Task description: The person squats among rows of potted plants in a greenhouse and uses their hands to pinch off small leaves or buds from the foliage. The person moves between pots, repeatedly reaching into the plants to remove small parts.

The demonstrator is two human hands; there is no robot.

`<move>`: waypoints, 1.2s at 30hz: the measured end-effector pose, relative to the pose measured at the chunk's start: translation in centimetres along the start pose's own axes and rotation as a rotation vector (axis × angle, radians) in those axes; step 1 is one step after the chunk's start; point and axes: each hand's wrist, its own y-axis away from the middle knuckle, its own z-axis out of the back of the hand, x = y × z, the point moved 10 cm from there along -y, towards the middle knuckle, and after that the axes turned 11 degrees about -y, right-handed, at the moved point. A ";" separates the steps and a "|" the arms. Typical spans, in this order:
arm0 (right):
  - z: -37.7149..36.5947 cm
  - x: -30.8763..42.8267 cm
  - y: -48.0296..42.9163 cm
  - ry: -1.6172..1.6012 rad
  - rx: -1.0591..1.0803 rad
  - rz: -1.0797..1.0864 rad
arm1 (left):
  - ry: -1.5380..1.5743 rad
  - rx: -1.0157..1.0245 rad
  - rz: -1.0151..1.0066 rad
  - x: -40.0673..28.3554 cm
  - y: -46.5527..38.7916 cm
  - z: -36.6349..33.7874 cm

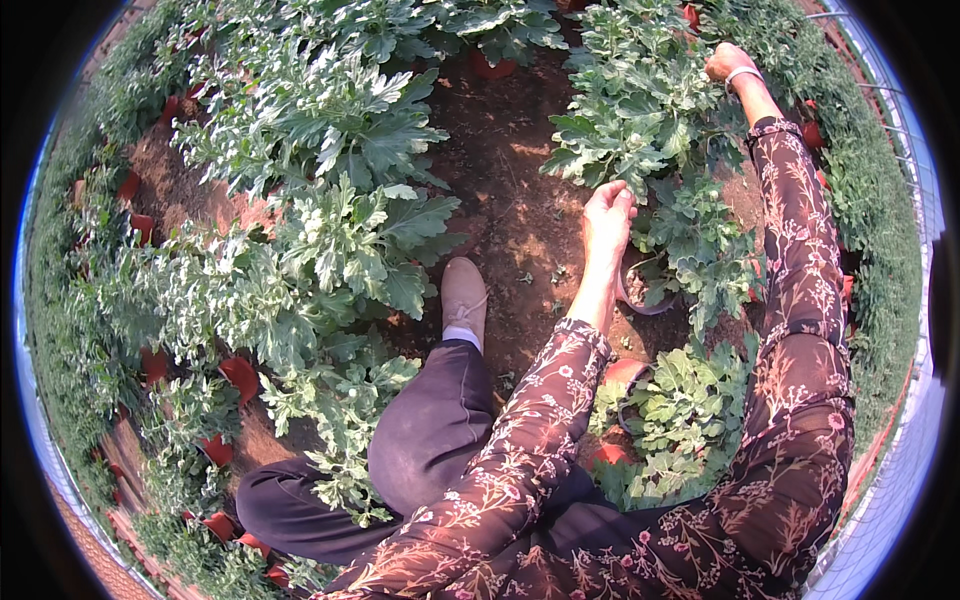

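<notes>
My left hand point(609, 225), thumb and fingers drawn together, is at the near edge of a leafy potted plant point(622, 112) that looks like a chrysanthemum. Its fingertips meet or overlap the lower leaves; whether they pinch a leaf or bud cannot be made out. Farther off, my right hand point(729, 63), with a pale bracelet point(744, 73) at the wrist, reaches to the right side of the same foliage. Those fingers are curled and partly turned away, so any stem in them is hidden. Below my left hand is a smaller plant point(697, 240) by a pot rim point(646, 306).
Dense potted plants point(322, 247) line the left side, with reddish plastic pots point(240, 379) among them. A strip of bare soil point(510, 187) runs between the rows, and my shoe point(463, 300) rests on it. Another low plant point(682, 405) grows beside my left forearm.
</notes>
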 end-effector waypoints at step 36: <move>1.8 7.6 7.8 0.100 0.568 -0.009 | 0.062 0.048 -0.017 -0.5 0.1 -1.4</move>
